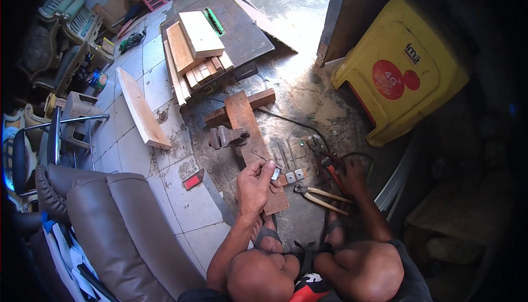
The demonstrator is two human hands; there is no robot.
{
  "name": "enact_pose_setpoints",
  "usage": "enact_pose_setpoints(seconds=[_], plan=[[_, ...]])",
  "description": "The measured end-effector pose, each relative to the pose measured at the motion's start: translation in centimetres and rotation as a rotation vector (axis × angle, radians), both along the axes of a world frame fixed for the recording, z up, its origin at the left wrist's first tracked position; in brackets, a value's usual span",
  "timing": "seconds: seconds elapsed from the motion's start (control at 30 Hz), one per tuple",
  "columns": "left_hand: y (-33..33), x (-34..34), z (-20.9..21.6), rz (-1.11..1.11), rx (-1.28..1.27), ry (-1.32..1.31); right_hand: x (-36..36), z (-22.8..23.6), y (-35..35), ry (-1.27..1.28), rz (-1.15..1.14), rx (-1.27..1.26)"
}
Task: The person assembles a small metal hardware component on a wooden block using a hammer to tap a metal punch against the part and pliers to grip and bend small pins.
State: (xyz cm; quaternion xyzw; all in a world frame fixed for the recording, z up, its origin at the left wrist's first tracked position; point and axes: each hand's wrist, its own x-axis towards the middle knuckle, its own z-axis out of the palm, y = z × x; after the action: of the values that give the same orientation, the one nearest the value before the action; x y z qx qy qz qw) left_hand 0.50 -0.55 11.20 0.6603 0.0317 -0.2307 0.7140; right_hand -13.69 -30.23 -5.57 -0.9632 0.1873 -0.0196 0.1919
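workshop corner: worn grey floor (300,101), with pale tiles (173,200) to the left. landmark: the brown plank (243,118) on the floor ahead of the person, a crosspiece (263,98) at its far end.

left hand (253,189): above the plank's near end, thumb and fingers pinched together on a small silver piece (275,174). a thin rod pokes out toward the plank's middle; cannot tell whether it joins the silver piece.

right hand (355,176): right of the plank, fingers closed round the red-handled pliers (330,167), their head pointing away from the person. how tight the grip is, cannot tell.

just right of the plank's near end: two square metal plates (295,175), holes in them, and pincers (322,196) with cream handles. two slim rods lie a bit farther up that side. metal vise (223,137) at the plank's left edge.

beyond the plank's far end, stacked timber (195,43) on a dark tabletop (242,27). well right of the plank, a yellow plastic stool (396,71); well left, a brown padded seat (110,230).
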Motion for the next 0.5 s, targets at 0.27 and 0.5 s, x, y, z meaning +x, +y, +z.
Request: enact_pose_setpoints(seconds=[0.27,0.5], plan=[[-3.0,0.0,-0.4,-0.041,0.068,-0.029,2.6,1.9,1.5,0.063,-0.042,0.155],[-2.6,-0.1,0.2,-0.034,0.176,-0.092,5.7,6.4,2.0,0.290,-0.295,0.663]])
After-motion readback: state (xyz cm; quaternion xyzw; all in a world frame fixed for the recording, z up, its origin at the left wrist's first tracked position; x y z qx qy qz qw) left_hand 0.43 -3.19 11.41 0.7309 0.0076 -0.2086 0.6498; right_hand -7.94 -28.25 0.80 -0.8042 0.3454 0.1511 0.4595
